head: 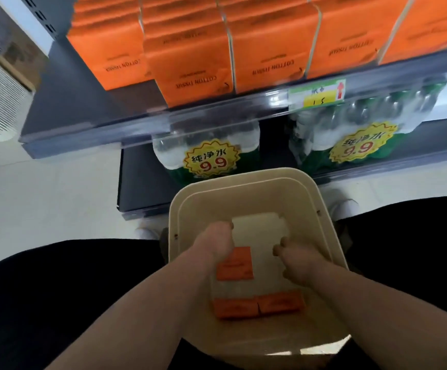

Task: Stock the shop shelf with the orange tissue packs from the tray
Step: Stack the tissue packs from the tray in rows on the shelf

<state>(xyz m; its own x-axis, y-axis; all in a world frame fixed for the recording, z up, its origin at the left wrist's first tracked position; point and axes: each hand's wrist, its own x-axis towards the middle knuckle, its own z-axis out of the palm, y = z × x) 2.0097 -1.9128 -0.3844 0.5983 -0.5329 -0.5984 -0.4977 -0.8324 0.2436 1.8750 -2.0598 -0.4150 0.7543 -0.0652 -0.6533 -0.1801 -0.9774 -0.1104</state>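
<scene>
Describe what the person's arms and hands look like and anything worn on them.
The left forearm and right forearm are bare, no sleeve in view. The left hand and right hand wear no gloves; no watch, ring or band shows. Black clothing covers the legs.

**A shop aisle with stocked shelves**

This place is a shop. A dark metal shelf (83, 102) carries many identical orange packs (190, 62) printed "COTTON TISSUE", standing in close rows, one behind another. Along the front edge of the shelf runs a clear plastic rail (230, 110), and in it sits a green and yellow price label (317, 94) with a red arrow. On the lower level stand wrapped packs of water bottles (166, 153), each with a yellow star-shaped sticker (211, 160) showing the price 9.9. The floor (43, 196) is pale and smooth.
</scene>
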